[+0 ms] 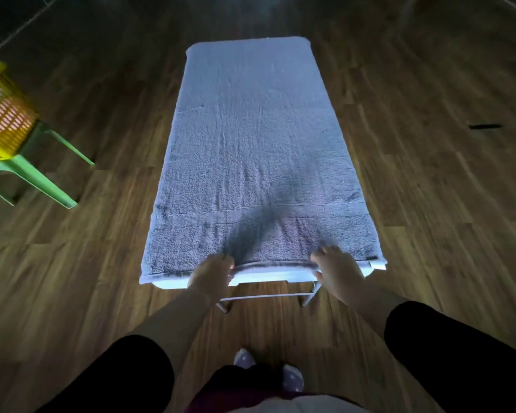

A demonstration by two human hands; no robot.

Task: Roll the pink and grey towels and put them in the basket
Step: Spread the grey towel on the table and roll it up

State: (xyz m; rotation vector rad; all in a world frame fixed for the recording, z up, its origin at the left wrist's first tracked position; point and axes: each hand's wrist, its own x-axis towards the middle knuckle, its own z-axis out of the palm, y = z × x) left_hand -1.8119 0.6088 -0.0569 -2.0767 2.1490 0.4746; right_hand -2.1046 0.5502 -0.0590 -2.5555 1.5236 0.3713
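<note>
Head view: grey towel (pixel 251 150) lies spread flat over the white table (pixel 265 277) at centre frame.
I see the left hand (pixel 210 272) and right hand (pixel 337 269) pinching its near hem, fingers curled on top; the yellow basket (pixel 3 114) sits on a green stool (pixel 27 171) at the left edge.

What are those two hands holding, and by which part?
The left hand and right hand each pinch the grey towel by its near short edge, at the end of the table.

The grey terry-cloth towel (pixel 256 162) looked rough and matt; the yellow perforated plastic basket (pixel 3 114) smooth; the brown wood-plank floor (pixel 429 189) faintly glossy.
</note>
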